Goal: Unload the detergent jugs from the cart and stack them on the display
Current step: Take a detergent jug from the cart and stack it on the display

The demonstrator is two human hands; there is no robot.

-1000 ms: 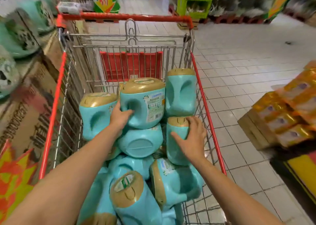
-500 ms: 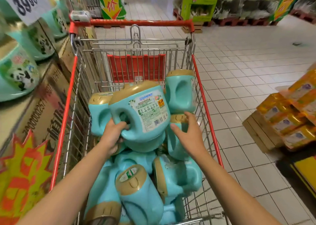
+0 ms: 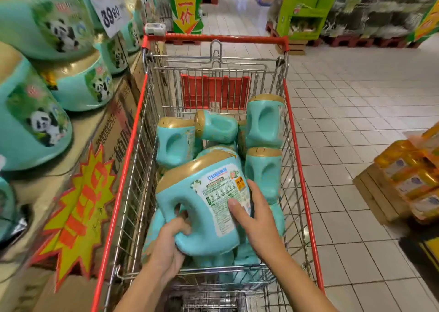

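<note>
Within the cart (image 3: 302, 169), left hand (image 3: 168, 247) grips the jug (image 3: 190, 188); right hand (image 3: 255, 216) touches it.

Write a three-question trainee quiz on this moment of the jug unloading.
1. True or false: the left hand grips the held jug by its handle.
2. The right hand is: A) flat against the held jug's printed side; B) gripping another jug; C) touching nothing.
3. Fill in: the display of panda-labelled jugs stands on the cart's ___ side.
Key: 1 true; 2 A; 3 left.
</note>
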